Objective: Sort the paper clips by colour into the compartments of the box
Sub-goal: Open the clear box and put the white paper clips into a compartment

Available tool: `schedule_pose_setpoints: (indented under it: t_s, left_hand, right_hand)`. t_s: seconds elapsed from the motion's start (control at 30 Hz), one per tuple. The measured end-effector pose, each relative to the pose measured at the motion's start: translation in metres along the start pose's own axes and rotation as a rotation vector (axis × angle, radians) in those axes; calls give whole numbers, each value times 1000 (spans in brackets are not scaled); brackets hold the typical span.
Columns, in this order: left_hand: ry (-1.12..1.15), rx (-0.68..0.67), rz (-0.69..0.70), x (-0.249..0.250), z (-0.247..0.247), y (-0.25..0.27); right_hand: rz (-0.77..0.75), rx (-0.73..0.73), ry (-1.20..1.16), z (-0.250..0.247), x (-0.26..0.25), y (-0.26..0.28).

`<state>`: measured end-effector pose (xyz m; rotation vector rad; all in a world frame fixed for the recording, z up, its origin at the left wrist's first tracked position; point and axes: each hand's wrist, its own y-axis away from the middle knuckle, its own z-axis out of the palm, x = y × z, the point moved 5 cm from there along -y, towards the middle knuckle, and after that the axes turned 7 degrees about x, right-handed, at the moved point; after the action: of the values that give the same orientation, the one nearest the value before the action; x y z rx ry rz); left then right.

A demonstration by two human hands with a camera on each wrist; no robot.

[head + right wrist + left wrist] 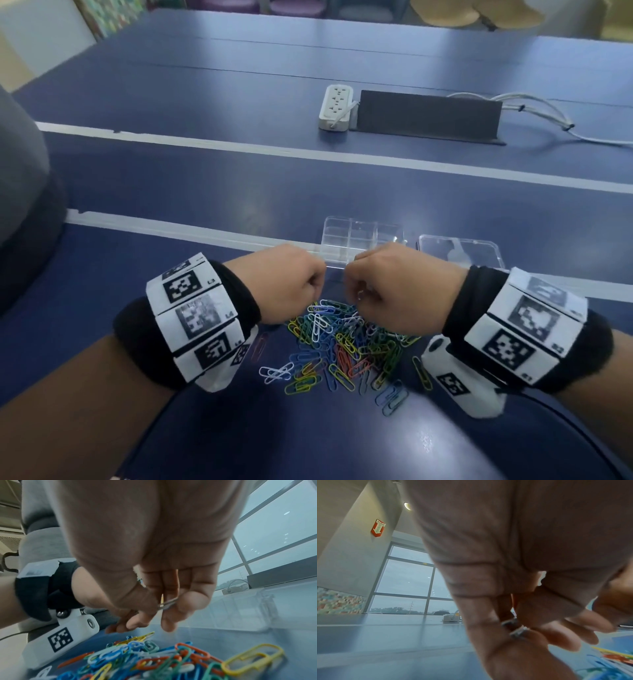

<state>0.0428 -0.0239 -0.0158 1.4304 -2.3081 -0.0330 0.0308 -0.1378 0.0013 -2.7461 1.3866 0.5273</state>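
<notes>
A dark blue desk [212,178] carries a clear plastic compartment box [356,236] just beyond both hands and a heap of coloured paper clips [346,346] beneath them. The left hand [277,284] and right hand [394,284] are curled; whether either pinches a clip I cannot tell. Best to lift one colour at a time.

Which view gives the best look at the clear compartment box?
The head view: the compartment box sits beyond both fists, its dividers visible and apparently empty, lid beside it. The right wrist view shows only a blurred clear wall past the fingers. In the left wrist view I cannot make it out.
</notes>
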Motion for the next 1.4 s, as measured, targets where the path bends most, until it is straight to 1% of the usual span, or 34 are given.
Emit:
schedule_pose_setpoints:
  t_s: [0.07,0.17,0.27,0.4,0.5,0.6,0.67,0.77,0.87,0.93,1.07,1.17,1.27,1.4]
  left_hand:
    - [7,-9,6,1,3,-1]
    - [-39,0,44,5,5,-2]
    - [-88,-26,42,5,6,-5]
    - [-80,-49,34,3,8,-5]
    - [-29,-53,3,0,5,-4]
    - [-1,-60,-7,-1,3,-2]
    - [-2,-56,-14,-1,3,0]
    - [34,-60,-27,-2,4,1]
    - [93,-62,-40,-2,4,0]
    - [111,-61,-41,-2,3,0]
    - [156,-44,-16,0,-3,2]
    - [168,-45,15,3,-6,3]
    - [130,-71,26,7,-4,3]
    - [105,-50,-7,8,-2,0]
  right_hand:
    - [-2,-37,33,5,-1,0]
    - [-14,-121,110,12,-1,0]
    - [-43,-118,129,12,-1,0]
    - [-38,-95,119,11,1,3]
    - [16,-51,-11,4,8,5]
    - [97,-53,-135,-4,18,7]
    - [116,-80,-208,-5,21,8]
    - [129,-154,-231,0,25,8]
    - [171,-174,-295,5,31,6]
    - [203,-175,-386,8,34,6]
    - [252,-223,-608,12,35,8]
    - [288,-231,-717,13,36,9]
    - [326,-228,-788,15,40,10]
    - [340,-245,-859,15,40,8]
